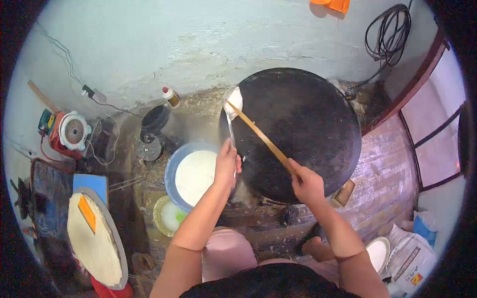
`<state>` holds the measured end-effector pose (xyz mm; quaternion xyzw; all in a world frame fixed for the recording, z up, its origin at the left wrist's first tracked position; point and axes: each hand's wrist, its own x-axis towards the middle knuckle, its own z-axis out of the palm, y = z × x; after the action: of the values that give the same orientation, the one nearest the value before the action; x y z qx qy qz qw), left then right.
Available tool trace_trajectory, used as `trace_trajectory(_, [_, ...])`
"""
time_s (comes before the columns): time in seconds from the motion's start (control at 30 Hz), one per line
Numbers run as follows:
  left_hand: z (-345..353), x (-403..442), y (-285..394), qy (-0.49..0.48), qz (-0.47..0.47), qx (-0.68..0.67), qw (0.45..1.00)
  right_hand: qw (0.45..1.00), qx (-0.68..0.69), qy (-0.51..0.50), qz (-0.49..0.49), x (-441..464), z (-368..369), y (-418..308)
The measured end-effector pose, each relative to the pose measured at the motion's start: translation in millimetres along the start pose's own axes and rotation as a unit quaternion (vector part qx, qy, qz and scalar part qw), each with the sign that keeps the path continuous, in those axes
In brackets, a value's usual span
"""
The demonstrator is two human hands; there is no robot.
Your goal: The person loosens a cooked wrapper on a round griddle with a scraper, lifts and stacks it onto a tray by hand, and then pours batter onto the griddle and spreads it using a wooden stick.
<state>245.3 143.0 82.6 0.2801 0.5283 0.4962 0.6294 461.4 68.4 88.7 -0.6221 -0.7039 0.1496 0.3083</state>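
My left hand is closed around the thin metallic handle of a ladle, whose far end is at the left rim of a large round black griddle. White batter sits at that end, over the griddle's edge. My right hand grips a flat wooden stick that slants across the griddle, its tip touching the batter. Below my left forearm stands a blue basin of white batter. Beside it, a smaller yellowish bowl holds cloudy liquid and something green.
At left, a stack of pale flatbreads carries an orange scraper. A red-capped bottle, a dark pot and a blower stand toward the wall. White sacks and a white-filled bowl are at lower right.
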Motion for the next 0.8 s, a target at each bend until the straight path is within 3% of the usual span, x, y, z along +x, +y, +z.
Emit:
trace_trajectory(0.23, [-5.6, 0.0, -13.7, 0.057, -0.026, 0.009, 0.998, 0.999, 0.006, -0.037, 0.033, 7.7, 2.3, 0.3])
trace_trajectory(0.43, [0.1, -14.5, -8.6, 0.066, 0.013, 0.038, 0.997, 0.997, 0.023, -0.028, 0.066, 5.0, 11.5, 18.2])
trace_trajectory(0.67, [-1.7, 21.2, -20.1, 0.022, -0.001, 0.06, 0.998, 0.996, 0.016, -0.048, 0.075, 5.7, -2.1, 28.5])
trace_trajectory(0.77, [-2.7, 46.1, -9.6, 0.028, 0.018, 0.032, 0.999, 0.998, -0.03, -0.019, 0.052, 2.0, -13.6, 29.7])
trace_trajectory(0.8, [-0.9, 47.3, 4.5, -0.012, 0.014, 0.053, 0.998, 0.996, -0.08, -0.024, 0.015, -0.2, -14.3, 33.5])
